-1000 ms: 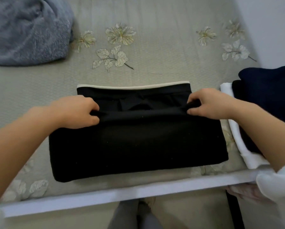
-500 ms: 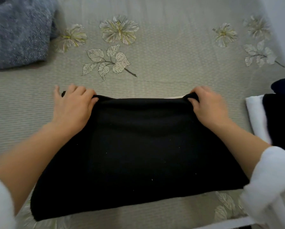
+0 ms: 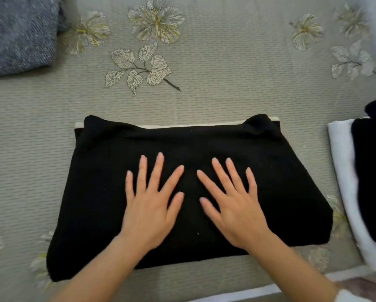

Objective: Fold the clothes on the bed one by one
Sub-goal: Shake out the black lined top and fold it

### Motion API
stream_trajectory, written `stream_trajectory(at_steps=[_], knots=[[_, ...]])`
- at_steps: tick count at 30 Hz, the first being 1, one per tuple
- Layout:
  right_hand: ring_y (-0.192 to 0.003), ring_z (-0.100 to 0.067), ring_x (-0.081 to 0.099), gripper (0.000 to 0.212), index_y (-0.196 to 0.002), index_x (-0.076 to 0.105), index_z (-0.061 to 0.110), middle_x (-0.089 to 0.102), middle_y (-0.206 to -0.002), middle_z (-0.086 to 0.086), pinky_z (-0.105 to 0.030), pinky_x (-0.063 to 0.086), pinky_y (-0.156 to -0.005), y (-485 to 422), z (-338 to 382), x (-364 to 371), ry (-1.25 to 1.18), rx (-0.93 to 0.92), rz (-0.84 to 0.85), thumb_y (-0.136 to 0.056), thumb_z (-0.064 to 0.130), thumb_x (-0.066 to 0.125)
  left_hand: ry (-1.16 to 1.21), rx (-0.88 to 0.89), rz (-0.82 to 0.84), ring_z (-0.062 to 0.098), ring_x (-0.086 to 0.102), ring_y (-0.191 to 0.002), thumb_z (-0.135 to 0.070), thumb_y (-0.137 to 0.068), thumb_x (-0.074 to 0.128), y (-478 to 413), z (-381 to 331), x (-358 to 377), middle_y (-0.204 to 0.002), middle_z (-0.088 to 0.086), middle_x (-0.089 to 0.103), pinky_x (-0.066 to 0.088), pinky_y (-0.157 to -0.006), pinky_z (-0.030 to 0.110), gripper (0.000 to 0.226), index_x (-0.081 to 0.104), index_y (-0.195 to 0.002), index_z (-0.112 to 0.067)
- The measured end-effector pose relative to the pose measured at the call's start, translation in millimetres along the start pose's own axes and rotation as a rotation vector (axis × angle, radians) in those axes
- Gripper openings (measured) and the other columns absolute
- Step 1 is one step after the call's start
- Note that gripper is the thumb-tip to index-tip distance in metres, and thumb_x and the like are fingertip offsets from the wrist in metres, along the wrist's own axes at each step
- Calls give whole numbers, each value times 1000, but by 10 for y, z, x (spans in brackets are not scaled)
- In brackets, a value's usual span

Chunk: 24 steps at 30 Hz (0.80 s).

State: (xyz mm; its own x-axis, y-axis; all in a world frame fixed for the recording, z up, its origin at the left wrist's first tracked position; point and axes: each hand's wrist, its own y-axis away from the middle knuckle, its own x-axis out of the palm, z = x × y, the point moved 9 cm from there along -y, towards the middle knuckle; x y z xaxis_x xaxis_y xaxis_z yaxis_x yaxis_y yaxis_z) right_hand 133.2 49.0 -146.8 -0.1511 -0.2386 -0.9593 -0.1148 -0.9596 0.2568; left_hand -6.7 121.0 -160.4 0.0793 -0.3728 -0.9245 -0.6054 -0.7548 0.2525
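- On the bed (image 3: 226,101), a big grey-green cover with leaf and flower pictures fills almost the whole view.
- In the middle of the bed, close to its near edge, lies the black cloth (image 3: 91,203). It is folded into a wide, fat shape and lies flat on the cover.
- In the far left corner sits a soft blue-grey blanket (image 3: 19,35), well apart from the black cloth.
- At the right side there is a pile, with a white cloth (image 3: 344,171) at the bottom and a dark blue cloth (image 3: 374,171) on top. The pile is just beside the right end of the black cloth.
- The left hand (image 3: 149,212) rests palm down on the middle of the black cloth.
- The right hand (image 3: 237,212) rests palm down just beside it, on the same cloth.
- The left fingers (image 3: 142,171) are straight and spread wide, and so are the right fingers (image 3: 232,171). They pinch nothing.
- All the fingers point to the far edge of the black cloth. The cloth lies under them and goes on past the fingertips on every side.
- The two thumbs are near each other but do not touch.
- The two far corners of the black cloth bump up a little, well apart from the fingertips.
- A thin cream strip (image 3: 182,126) peeks out along the far edge of the black cloth.
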Motion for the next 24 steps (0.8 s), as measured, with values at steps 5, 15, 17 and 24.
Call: stream_trajectory(at_steps=[5, 15, 17, 24], knots=[[-149, -20, 0, 59, -151, 5, 42, 6, -161, 3, -48, -3, -118, -97, -222, 258, -4, 97, 58, -97, 55, 23, -40, -110, -1, 23, -7, -148, -52, -96, 20, -35, 212, 198, -161, 3, 2, 2, -118, 48, 62, 4, -152, -31], [-147, -12, -13, 64, -151, -5, 30, -3, -162, 3, -39, -10, -119, -32, -787, 242, -37, 194, 65, -95, 59, 10, 41, -345, -68, 14, -14, -147, -56, -96, 15, 176, 508, 177, -160, 1, -8, -5, -119, 38, 66, 0, -152, -23], [-147, -11, -14, 65, -151, -3, 28, -3, -162, 2, -39, -12, -119, -58, -777, 215, -49, 196, 56, -95, 58, 10, 49, -351, -73, 15, -14, -147, -54, -98, 18, 151, 481, 150, -160, 3, -7, -3, -120, 39, 65, 3, -153, -21], [-145, -11, -19, 62, -149, -11, 36, -10, -161, 6, -45, -9, -119, 415, -1351, 352, -86, 409, 102, -93, 61, -1, 98, -464, -67, 14, -16, -146, -59, -94, 12, 551, 669, 236, -161, 4, -9, -4, -119, 40, 67, 0, -153, -29]])
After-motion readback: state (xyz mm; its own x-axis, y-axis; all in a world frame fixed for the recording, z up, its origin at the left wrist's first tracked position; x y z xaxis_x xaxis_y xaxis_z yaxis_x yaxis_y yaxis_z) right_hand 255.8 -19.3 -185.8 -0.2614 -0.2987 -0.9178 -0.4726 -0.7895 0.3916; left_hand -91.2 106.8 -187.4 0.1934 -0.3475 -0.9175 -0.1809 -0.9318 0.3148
